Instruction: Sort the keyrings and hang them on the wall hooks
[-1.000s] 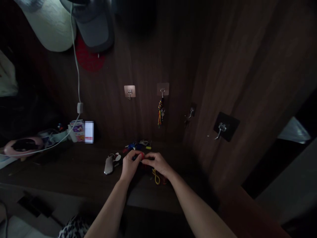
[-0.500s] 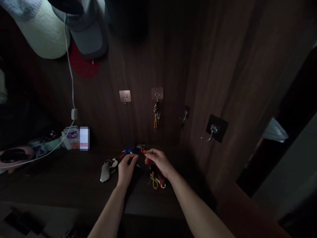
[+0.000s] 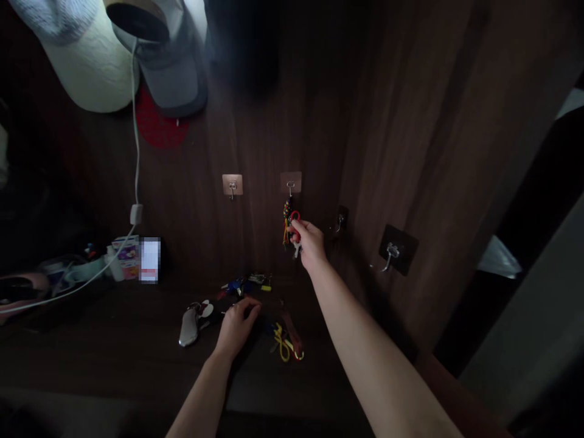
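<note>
My right hand (image 3: 312, 244) is raised against the back panel, its fingers closed on a set of keys (image 3: 297, 249) with a red loop (image 3: 295, 215). The loop is just below the middle hook (image 3: 291, 183), beside a colourful braided keychain (image 3: 287, 210) hanging there. Down on the shelf, my left hand (image 3: 236, 325) rests with thumb and fingers slightly apart, holding nothing visible. Blue-topped keys (image 3: 237, 286) lie behind it, and a silver-grey key fob (image 3: 188, 327) to its left. To its right are a yellow cord (image 3: 283, 348) and a brown strap (image 3: 292, 331).
A left hook (image 3: 232, 185) and two dark-backed hooks, a small one (image 3: 341, 219) and a larger one (image 3: 398, 249), are on the panels. Caps (image 3: 171, 79) hang at upper left above a white cable (image 3: 135, 152). Small boxes (image 3: 128, 249) stand on the shelf at left.
My right hand has risen from the shelf to the middle hook, carrying the red-looped keys. My left hand stays low near the keys, shifted slightly downward in view.
</note>
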The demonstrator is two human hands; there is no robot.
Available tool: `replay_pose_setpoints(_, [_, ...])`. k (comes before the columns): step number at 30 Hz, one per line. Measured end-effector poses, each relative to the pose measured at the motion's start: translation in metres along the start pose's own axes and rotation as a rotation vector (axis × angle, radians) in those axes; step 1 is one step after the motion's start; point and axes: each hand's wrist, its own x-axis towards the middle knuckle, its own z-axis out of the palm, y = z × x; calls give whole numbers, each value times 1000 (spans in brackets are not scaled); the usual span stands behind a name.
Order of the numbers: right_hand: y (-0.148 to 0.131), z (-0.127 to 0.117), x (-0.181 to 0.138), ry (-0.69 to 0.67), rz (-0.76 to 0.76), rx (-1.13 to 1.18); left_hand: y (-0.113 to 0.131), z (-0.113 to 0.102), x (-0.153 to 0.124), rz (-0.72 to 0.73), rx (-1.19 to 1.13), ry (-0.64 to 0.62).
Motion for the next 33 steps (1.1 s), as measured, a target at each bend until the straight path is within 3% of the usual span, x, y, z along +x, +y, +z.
replay_pose_setpoints(7, [-22,19,38,64,-41,-45,1,0,0,10,-5,8])
replay_pose_setpoints(13, [-30,33,53,96,63,-27,1,-1,-1,25,-5,-7])
replay_pose_setpoints(21, [-23,33,62,106,163,-59,2,-1,0,-2,-15,-16])
replay_pose_setpoints(33, [2,21,49,122,211,-72,3,-1,-1,27,-11,5])
